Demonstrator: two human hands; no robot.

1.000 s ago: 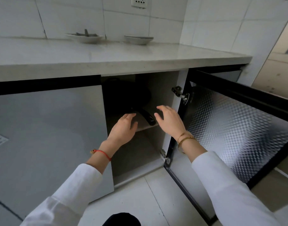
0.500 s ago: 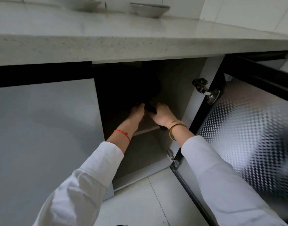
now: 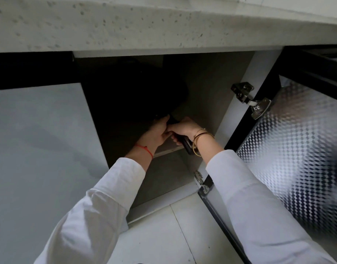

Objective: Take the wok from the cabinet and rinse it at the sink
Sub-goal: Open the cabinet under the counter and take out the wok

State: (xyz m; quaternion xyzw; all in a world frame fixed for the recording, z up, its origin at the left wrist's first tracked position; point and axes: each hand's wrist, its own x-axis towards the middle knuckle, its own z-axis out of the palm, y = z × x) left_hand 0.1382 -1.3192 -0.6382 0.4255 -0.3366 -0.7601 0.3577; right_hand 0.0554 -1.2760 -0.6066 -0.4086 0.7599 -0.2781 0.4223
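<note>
We see one wok (image 3: 137,96) on shelf (image 3: 169,147); two hands: right hand (image 3: 184,127) wrapped round handle (image 3: 186,144), left hand (image 3: 158,132) gripping it beside.

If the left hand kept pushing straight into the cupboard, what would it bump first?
Probably the wok, the dark round shape right ahead of the left hand, which points up and into the cabinet. That hand's fingertips already reach its edge, though the shadow makes depth hard to judge.

Both hands are reaching into the open cabinet (image 3: 211,88) under the bench (image 3: 125,25). The right grip (image 3: 184,127) is wrapping the wok's black handle (image 3: 185,143); the left grip (image 3: 157,133) is pressing beside it. The dark wok (image 3: 137,92) is sitting on the shelf (image 3: 169,149), its door (image 3: 289,140) hanging open at right.
</note>
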